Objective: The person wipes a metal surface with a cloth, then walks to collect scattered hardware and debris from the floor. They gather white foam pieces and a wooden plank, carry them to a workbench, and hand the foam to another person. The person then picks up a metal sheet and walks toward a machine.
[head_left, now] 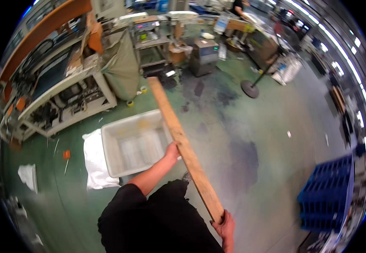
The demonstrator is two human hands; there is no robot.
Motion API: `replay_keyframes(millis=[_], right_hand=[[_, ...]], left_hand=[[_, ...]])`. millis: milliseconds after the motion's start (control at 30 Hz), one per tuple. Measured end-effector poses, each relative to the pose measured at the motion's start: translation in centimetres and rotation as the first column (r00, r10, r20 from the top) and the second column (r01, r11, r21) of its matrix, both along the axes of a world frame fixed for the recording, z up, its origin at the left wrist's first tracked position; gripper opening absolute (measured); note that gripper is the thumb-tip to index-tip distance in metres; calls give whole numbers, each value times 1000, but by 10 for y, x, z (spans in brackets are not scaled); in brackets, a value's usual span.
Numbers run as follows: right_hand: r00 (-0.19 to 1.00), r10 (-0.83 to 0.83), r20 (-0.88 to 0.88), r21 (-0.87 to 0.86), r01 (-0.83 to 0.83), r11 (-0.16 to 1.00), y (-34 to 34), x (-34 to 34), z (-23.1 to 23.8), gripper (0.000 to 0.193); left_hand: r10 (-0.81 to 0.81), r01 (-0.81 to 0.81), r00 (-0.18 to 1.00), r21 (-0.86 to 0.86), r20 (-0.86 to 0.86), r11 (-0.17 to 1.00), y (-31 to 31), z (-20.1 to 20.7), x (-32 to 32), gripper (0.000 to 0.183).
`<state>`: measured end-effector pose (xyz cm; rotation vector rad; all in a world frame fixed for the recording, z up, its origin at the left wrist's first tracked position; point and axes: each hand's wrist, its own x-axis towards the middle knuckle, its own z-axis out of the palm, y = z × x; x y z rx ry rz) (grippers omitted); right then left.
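One long wooden plank (183, 145); one grey plastic tub (119, 162); one blue crate (328, 192); two hands.

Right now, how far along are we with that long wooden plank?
Done: the wooden plank is off the green floor, carried at a slant. In hand: the left hand grips it mid-length, the right hand holds its near end. Left: it has not been set down anywhere; its far end points toward the workbench, above the empty grey plastic tub.
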<state>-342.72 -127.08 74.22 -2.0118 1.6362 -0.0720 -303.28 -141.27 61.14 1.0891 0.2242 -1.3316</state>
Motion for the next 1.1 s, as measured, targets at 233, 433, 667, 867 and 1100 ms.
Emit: replay_keyframes(millis=[233, 433, 667, 867, 1100], right_hand=[[956, -282, 84, 155, 267, 951, -143, -34, -4, 83], [939, -332, 90, 198, 310, 930, -289, -57, -30, 80], [979, 137, -153, 155, -113, 981, -529, -33, -52, 76], [887, 394, -240, 212, -348, 913, -693, 40, -58, 70], [816, 530, -232, 304, -457, 836, -801, 167, -83, 74]], left_hand=[[-154, 146, 945, 49, 288, 988, -165, -16, -73, 35], [-325, 387, 815, -33, 480, 921, -252, -11, -119, 51], [-398, 362, 776, 171, 490, 916, -359, -55, -7, 95], [62, -232, 769, 186, 636, 955, -382, -29, 181, 92], [302, -566, 677, 214, 671, 796, -404, -15, 318, 84]])
